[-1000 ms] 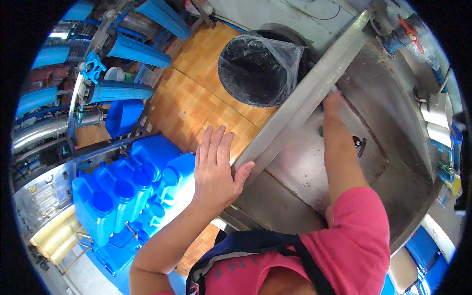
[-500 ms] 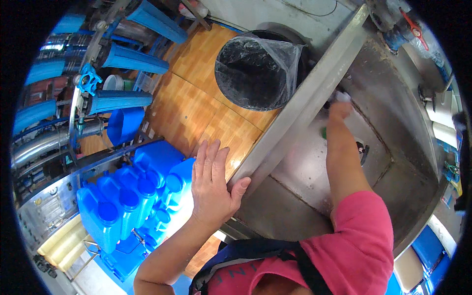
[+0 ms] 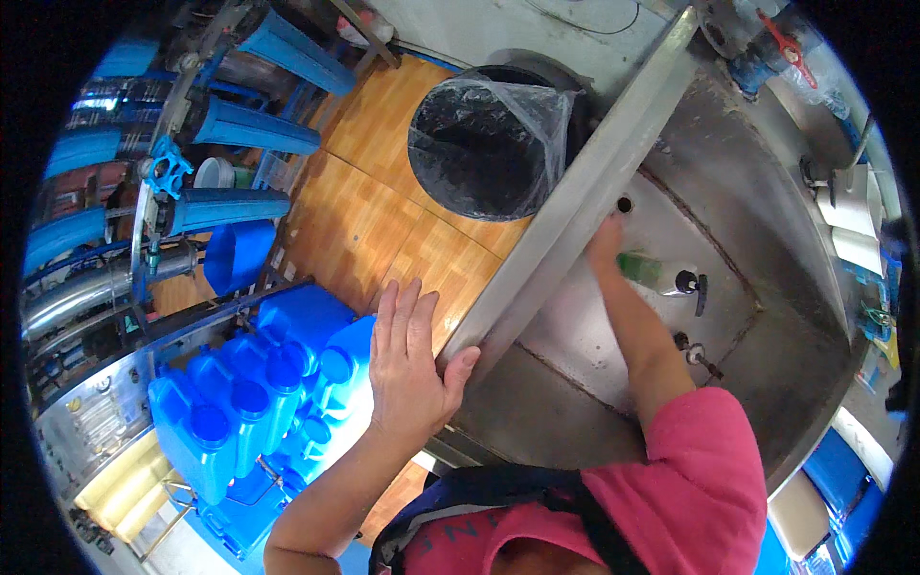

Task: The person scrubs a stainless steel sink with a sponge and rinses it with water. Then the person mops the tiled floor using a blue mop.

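My left hand (image 3: pixel 414 369) lies flat against the near end of the sink's metal rim (image 3: pixel 565 240), with its fingers stretched out and thumb apart. Deep in the stainless steel sink (image 3: pixel 565 359), my right hand (image 3: pixel 606 244) is down at the bottom, close beside the wall under the rim. Its fingers are blurred and partly hidden, so whether they hold anything does not show. A round drain hole (image 3: pixel 625 204) is just past its fingertips. To the right of my wrist lies a clear bottle (image 3: pixel 661 275) with a green label or contents and a black pump top. Nearer me lies a small metal fitting (image 3: pixel 698 356).
Left of the sink stands a black bin (image 3: pixel 489 144) lined with clear plastic, on a wood-look floor (image 3: pixel 369 206). Blue jerrycans (image 3: pixel 251 398) crowd the lower left. Blue filter housings (image 3: pixel 257 125) line a rack. A red-handled valve (image 3: pixel 788 48) is at the upper right.
My right hand has moved left and toward me along the sink bottom. The white item at its fingers is no longer seen, and the bottle is uncovered. My left hand stays put.
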Demonstrator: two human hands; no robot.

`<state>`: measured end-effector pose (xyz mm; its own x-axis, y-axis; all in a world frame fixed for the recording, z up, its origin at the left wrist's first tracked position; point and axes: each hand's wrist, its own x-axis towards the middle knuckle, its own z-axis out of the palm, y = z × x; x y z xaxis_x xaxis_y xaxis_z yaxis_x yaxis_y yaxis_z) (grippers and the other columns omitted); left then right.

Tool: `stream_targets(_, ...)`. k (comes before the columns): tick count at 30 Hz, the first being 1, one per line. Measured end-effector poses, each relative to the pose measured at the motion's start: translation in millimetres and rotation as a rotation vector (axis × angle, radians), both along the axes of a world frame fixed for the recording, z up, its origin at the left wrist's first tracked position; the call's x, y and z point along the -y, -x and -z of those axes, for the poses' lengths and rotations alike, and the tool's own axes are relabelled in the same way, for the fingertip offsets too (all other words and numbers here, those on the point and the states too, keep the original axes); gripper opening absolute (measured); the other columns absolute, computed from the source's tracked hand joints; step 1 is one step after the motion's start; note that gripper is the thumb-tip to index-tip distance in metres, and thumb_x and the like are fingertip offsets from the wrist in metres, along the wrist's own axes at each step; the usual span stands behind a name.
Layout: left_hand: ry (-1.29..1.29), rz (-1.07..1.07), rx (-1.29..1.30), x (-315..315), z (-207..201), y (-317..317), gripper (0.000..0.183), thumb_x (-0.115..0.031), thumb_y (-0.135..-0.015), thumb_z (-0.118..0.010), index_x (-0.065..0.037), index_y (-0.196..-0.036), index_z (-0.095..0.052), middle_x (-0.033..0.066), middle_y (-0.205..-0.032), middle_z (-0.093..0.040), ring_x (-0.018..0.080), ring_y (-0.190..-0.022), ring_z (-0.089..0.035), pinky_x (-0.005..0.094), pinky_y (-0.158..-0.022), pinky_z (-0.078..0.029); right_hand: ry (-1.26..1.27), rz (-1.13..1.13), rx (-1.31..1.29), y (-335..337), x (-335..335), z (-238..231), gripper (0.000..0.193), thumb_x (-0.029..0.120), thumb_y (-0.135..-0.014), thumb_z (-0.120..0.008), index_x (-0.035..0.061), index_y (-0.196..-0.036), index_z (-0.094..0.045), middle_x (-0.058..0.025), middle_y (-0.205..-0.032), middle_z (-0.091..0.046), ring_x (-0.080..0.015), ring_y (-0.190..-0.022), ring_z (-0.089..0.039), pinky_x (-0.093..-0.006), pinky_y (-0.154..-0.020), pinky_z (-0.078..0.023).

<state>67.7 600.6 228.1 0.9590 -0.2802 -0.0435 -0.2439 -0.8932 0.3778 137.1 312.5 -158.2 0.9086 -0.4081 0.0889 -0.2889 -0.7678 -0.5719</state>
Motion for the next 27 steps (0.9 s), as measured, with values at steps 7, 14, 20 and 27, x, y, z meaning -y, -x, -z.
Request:
stream_targets(7, 0.001, 0.017, 0.014, -2.1, 0.8, -2.2, 0.058, -0.038, -0.082, -0.062, 0.003, -0.121, -0.047, 0.0242, -0.13, -0.044, 0.0449, -0.125, -0.035, 0.0515, -0.101, -0.032, 0.054, 0.262, -0.152, -81.6, 43.4, 11.3, 0.038, 0.016, -0.072, -0.069, 0.0056, -0.107, -0.057, -0.0179, -0.104, -0.058, -0.0393, -0.101, -0.053, -0.048, -0.085, -0.046)
stream_targets(14, -0.009, 0.03, -0.009, -2.7, 2.2, -3.1, 0.061, -0.041, -0.082, -0.061, 0.003, -0.122, -0.046, 0.0238, -0.13, -0.043, 0.0448, -0.126, -0.035, 0.0519, -0.102, -0.031, 0.366, 0.318, -0.453, -64.1, 134.5, 51.4, 0.026, 0.029, -0.08, -0.062, 0.0096, -0.096, -0.066, -0.0111, -0.1, -0.064, -0.025, -0.094, -0.061, -0.0351, -0.072, -0.05)
stream_targets(20, -0.015, 0.029, -0.012, -3.2, 3.9, -1.1, 0.06, -0.041, -0.083, -0.061, 0.002, -0.123, -0.046, 0.0232, -0.131, -0.043, 0.0441, -0.127, -0.034, 0.0521, -0.1, -0.032, 0.06, 0.372, -0.403, -98.3, 116.0, 76.1, 0.038, 0.034, -0.08, -0.062, 0.0029, -0.102, -0.063, -0.0105, -0.106, -0.062, -0.0239, -0.093, -0.061, -0.0348, -0.074, -0.049)
stream_targets(27, 0.005, 0.002, 0.006, -1.5, 0.0, 1.0, 0.058, -0.041, -0.084, -0.059, 0.001, -0.123, -0.046, 0.0228, -0.131, -0.043, 0.0425, -0.127, -0.034, 0.0525, -0.099, -0.033, -1.436, 0.802, 0.302, -123.4, 57.2, -41.6, 0.039, 0.02, -0.07, -0.077, -0.0023, -0.096, -0.059, -0.012, -0.088, -0.061, -0.026, -0.075, -0.059, -0.0397, -0.053, -0.044)
